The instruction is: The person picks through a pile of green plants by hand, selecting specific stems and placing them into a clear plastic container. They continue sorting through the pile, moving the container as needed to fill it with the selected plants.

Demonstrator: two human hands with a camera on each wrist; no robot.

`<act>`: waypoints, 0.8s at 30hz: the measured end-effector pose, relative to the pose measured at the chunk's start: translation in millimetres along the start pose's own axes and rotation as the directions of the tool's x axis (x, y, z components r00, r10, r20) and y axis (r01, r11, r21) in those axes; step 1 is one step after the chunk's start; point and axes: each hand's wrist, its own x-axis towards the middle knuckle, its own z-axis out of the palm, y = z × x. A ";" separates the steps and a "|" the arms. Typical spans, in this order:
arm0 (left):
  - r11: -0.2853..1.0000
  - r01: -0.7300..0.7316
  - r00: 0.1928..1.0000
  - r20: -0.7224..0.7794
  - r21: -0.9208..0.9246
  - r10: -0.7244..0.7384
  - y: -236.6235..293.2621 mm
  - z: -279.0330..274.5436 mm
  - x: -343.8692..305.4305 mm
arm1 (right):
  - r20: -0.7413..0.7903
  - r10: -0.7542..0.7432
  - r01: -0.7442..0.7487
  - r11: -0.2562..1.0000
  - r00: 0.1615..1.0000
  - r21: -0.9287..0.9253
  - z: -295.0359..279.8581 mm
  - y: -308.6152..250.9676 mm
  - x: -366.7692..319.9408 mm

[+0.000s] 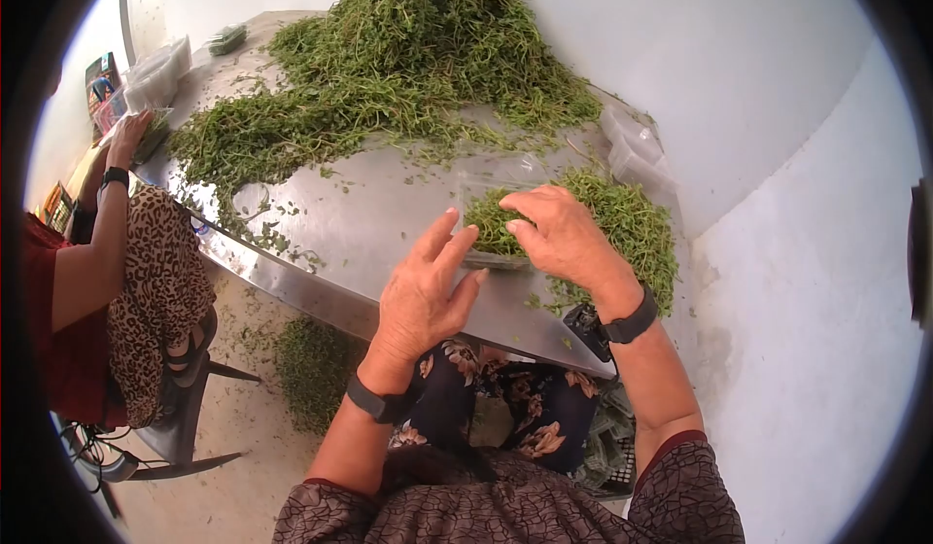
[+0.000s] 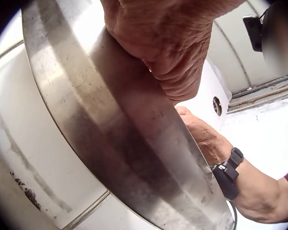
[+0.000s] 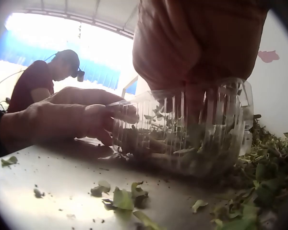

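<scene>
A clear plastic box (image 3: pixel 134 134) holding leafy green stems (image 1: pixel 491 225) sits near the table's front edge, its clear lid (image 1: pixel 501 173) raised behind it. My right hand (image 1: pixel 566 233) reaches over the box from the right. In the right wrist view its fingers go down inside the walls onto the greens, and the fingertips are hidden. My left hand (image 1: pixel 423 289) is at the box's left side, thumb and fingers spread; the right wrist view shows its fingertips against the wall. The left wrist view mostly shows the table's metal rim (image 2: pixel 110 124).
Loose greens (image 1: pixel 632 238) lie right of the box, below stacked clear boxes (image 1: pixel 637 145). A tall heap of greens (image 1: pixel 428 38) covers the back of the metal table (image 1: pixel 360 204). Another person (image 1: pixel 92 272) sits at the left. A dark crate (image 1: pixel 610 437) stands below the table.
</scene>
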 end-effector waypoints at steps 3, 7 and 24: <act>1.000 0.006 1.000 0.003 0.001 -0.006 0.1 0.1 -0.5 | 0.018 -0.004 0.004 1.000 1.000 -0.011 6.7 1.4 -2.4; 1.000 0.008 1.000 0.006 -0.006 -0.008 0.3 0.1 -0.5 | -0.001 -0.073 0.073 0.997 0.997 -0.039 11.6 3.0 -2.0; 0.999 -0.040 0.999 -0.020 0.024 0.041 -0.5 0.9 -0.7 | -0.008 0.273 -0.272 0.961 0.962 0.046 -34.5 2.4 -22.3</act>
